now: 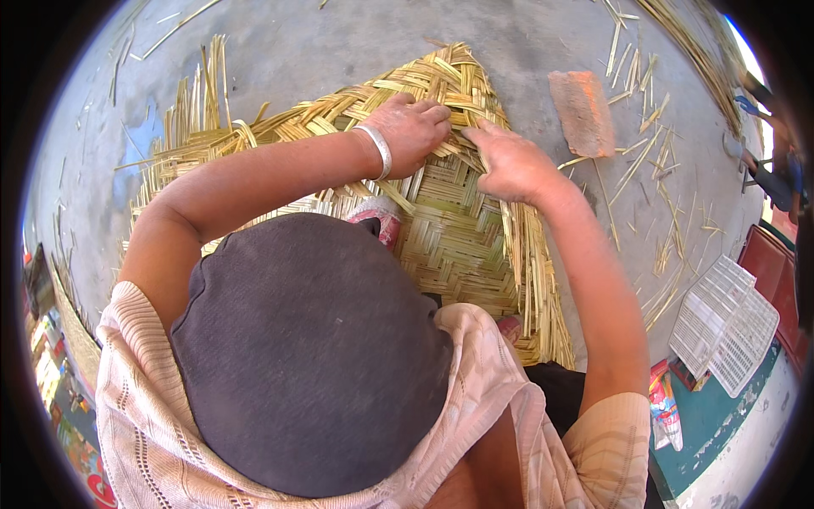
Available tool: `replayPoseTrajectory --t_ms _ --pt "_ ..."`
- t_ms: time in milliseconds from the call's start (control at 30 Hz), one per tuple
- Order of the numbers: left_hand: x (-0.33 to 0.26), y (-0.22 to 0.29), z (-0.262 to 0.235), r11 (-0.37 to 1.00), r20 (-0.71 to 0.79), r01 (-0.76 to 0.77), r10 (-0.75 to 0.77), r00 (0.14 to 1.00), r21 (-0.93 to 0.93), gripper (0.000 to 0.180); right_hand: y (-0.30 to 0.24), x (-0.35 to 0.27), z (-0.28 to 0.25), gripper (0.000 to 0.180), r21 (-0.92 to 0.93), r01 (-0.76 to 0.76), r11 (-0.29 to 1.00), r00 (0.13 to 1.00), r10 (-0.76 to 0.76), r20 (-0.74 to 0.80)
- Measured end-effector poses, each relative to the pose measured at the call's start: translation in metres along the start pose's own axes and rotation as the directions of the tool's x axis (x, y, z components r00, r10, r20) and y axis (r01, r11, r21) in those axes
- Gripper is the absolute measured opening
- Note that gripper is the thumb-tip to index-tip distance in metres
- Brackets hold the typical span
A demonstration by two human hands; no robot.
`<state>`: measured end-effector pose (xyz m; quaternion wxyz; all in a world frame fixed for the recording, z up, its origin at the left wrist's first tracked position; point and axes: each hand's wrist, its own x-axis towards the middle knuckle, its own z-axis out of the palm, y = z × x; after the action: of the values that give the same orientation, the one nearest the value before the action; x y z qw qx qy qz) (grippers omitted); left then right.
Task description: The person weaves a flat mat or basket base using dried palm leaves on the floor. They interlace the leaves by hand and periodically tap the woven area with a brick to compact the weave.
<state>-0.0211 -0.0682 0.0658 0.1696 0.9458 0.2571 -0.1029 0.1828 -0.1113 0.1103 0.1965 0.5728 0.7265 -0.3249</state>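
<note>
A large woven reed mat, yellow-green, lies in front of me with a raised, folded border that meets in a far corner. My left hand, with a silver bangle on its wrist, rests on the border just inside that corner. Its fingers are bent over the flat reed strips. Beside it, a small gap to the right, my right hand grips the right-hand border, its fingers pointing left toward the weave. The exact strips under the fingertips are partly hidden. Loose strip ends stand up along the left border.
A reddish brick lies on the grey concrete floor right of the corner. Cut reed scraps are scattered beyond it. White plastic baskets and a colourful packet sit on a green surface at lower right.
</note>
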Motion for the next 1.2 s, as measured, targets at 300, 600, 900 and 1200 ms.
replayPoseTrajectory --t_ms 300,600,900,1200 --pt "0.002 0.004 -0.001 0.999 -0.026 -0.020 0.020 0.999 -0.028 0.060 0.002 -0.003 -0.008 0.088 -0.014 0.004 1.000 0.999 -0.003 0.047" --pt "0.004 0.004 0.006 0.988 -0.183 0.024 -0.052 0.982 -0.152 0.039 0.005 0.000 -0.024 0.088 0.127 0.024 0.992 0.988 -0.043 0.146" --pt "0.004 -0.002 0.001 0.931 -0.239 0.051 -0.146 0.960 -0.362 0.033 0.021 0.005 -0.025 0.096 0.193 0.097 0.976 0.978 -0.129 0.166" --pt "0.011 -0.019 -0.017 0.881 -0.190 0.069 -0.178 0.966 -0.469 0.029 0.028 -0.007 -0.029 0.090 0.378 -0.034 0.925 0.981 -0.042 0.191"
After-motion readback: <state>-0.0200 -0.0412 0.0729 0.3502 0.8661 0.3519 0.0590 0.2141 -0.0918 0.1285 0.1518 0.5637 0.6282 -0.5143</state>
